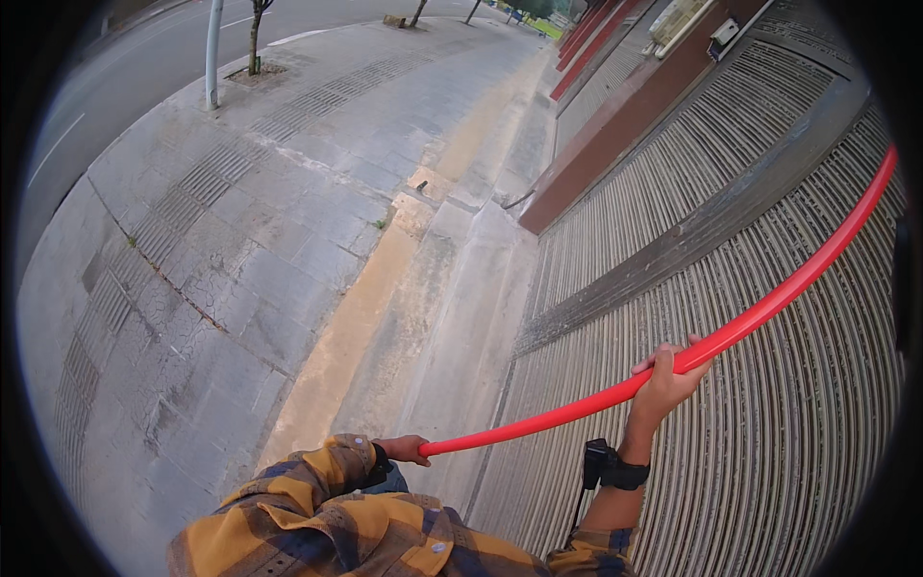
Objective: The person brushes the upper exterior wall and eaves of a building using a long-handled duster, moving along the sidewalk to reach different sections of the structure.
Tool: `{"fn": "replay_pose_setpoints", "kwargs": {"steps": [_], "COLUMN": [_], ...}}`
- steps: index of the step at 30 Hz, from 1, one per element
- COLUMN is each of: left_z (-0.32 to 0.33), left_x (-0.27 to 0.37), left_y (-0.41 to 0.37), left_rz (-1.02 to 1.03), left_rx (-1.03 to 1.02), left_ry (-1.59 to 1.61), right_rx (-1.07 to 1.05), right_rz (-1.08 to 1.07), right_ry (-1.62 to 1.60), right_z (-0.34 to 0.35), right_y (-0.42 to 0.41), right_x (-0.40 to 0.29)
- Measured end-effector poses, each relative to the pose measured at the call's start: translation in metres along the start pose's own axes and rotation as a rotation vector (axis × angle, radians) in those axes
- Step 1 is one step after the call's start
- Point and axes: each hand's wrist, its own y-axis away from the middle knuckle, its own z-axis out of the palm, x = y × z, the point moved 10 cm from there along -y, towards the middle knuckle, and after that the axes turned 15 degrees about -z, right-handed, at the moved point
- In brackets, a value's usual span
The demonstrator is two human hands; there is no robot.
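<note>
A long smooth red pole runs from the lower middle up to the right rim, its bend in the picture perhaps owed to the lens. My left hand grips its lower end, and the butt is hidden in the fist. Farther up, my right hand is wrapped around the shaft, thumb on the near side. Behind the pole stands a ribbed metal roller shutter crossed by a dark flat bar. The pole's far end is cut off at the rim, so whether it touches anything there cannot be seen.
A concrete step runs along the shutter's foot beside a paved sidewalk with tactile strips. A brown pillar carries a pale box. Toward the road are a metal post and a tree trunk.
</note>
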Motion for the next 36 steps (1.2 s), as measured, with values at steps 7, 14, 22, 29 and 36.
{"fn": "replay_pose_setpoints", "kwargs": {"steps": [7, 14, 22, 29, 36], "left_z": [-0.076, -0.198, -0.261, -0.337, -0.357], "left_x": [-0.002, -0.001, 0.035, 0.073, 0.195], "left_y": [-0.085, -0.152, -0.27, -0.338, -0.326], "left_rz": [-0.035, -0.158, -0.032, -0.065, 0.266], "left_rx": [0.019, 0.091, -0.056, -0.265, -0.165], "left_ry": [-0.039, -0.146, -0.227, -0.324, -0.064], "right_rx": [-0.06, -0.247, -0.223, -0.23, -0.119], "right_rz": [-0.062, -0.087, -0.027, -0.024, -0.063], "right_ry": [-0.106, -0.202, -0.15, -0.134, -0.021], "right_z": [0.056, 0.146, 0.2, 0.257, 0.255], "right_y": [-0.025, -0.072, -0.134, -0.206, -0.285], "right_x": [0.045, 0.119, 0.205, 0.256, 0.266]}}
